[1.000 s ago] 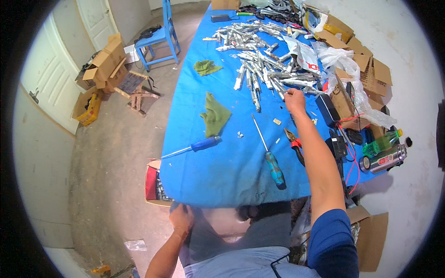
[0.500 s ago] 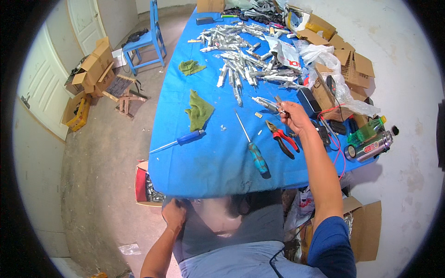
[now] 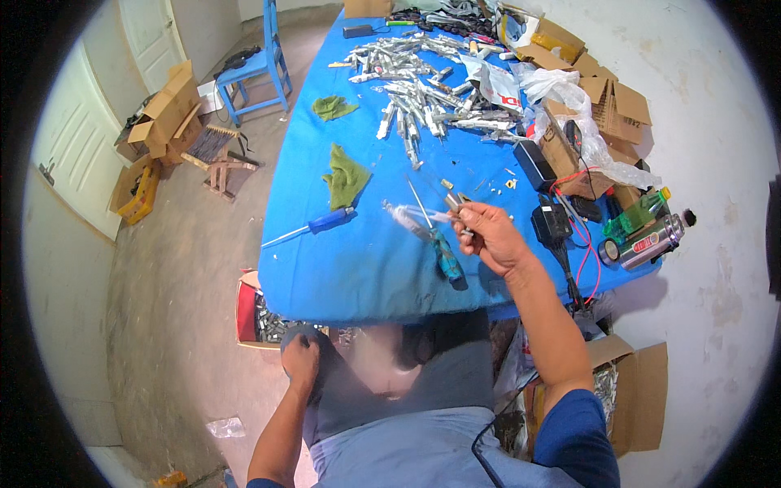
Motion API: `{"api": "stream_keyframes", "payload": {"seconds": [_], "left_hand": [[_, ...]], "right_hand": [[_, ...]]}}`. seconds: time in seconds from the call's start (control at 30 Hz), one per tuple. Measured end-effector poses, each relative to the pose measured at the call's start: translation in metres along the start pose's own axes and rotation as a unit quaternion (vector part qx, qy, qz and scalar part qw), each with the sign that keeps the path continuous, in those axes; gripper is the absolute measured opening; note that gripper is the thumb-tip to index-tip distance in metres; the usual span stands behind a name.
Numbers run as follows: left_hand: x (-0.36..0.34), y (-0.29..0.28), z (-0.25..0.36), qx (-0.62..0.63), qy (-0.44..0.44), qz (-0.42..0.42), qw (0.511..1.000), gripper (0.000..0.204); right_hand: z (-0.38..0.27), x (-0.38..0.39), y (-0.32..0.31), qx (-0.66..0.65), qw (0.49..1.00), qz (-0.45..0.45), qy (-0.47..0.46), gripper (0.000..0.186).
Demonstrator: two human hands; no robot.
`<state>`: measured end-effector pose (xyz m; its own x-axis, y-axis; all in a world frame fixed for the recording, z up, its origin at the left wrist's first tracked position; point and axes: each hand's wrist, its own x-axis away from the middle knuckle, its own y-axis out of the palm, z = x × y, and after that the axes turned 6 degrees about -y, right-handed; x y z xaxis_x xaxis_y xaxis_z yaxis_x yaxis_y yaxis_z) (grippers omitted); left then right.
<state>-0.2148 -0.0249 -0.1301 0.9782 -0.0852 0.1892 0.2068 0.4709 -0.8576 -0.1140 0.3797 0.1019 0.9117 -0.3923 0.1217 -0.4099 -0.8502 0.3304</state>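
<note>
My right hand (image 3: 493, 238) is closed, thumb and fingers pinching a slim silvery-white part (image 3: 415, 215) over the table's near half. Its far end is blurred, with pale strips trailing left above a screwdriver with a teal handle (image 3: 446, 256). A short metallic rod end (image 3: 453, 198) also sticks up from the fingers. My left hand (image 3: 301, 358) rests in a loose fist on my left knee, nothing showing in it. Farther back lies a pile of similar slim silvery-white parts (image 3: 411, 102). The red-handled pliers cannot be seen; my right hand covers where they lay.
On the blue-covered table (image 3: 325, 276) lie a blue-handled screwdriver (image 3: 325, 220) and two green cloths, one nearer (image 3: 347, 179). Along the right edge sit a black box (image 3: 534, 167), an adapter (image 3: 551, 220), a green bottle (image 3: 639, 215) and a steel flask (image 3: 651, 244). A red box (image 3: 246, 313) stands below.
My right hand has moved toward me and slightly left with the slim part, swinging it over the teal screwdriver. The pliers have dropped out of sight. My left hand stays on the knee.
</note>
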Motion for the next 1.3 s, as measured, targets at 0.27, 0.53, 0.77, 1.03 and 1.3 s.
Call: {"api": "stream_keyframes", "payload": {"seconds": [0.27,0.53,0.77,1.03,1.3], "left_hand": [[0.052,0.020,0.028,0.595,-0.254,-0.409,0.644,0.039],[0.135,-0.018,0.086,0.639,-0.227,-0.563,0.473,0.075],[0.172,-0.049,0.087,0.621,-0.153,-0.586,0.497,0.057],[0.195,-0.043,0.072,0.564,-0.146,-0.630,0.513,0.042],[0.192,-0.032,0.070,0.575,-0.125,-0.664,0.462,0.033]], "right_hand": [[0.035,0.076,0.054,0.073,0.997,-0.032,-0.006,0.025],[0.093,0.177,0.073,0.179,0.974,-0.082,-0.112,0.023],[0.104,0.239,0.087,0.348,0.904,-0.122,-0.215,0.013],[0.109,0.272,0.093,0.389,0.852,-0.140,-0.320,0.011],[0.140,0.295,0.093,0.342,0.893,-0.145,-0.256,0.011]]}}
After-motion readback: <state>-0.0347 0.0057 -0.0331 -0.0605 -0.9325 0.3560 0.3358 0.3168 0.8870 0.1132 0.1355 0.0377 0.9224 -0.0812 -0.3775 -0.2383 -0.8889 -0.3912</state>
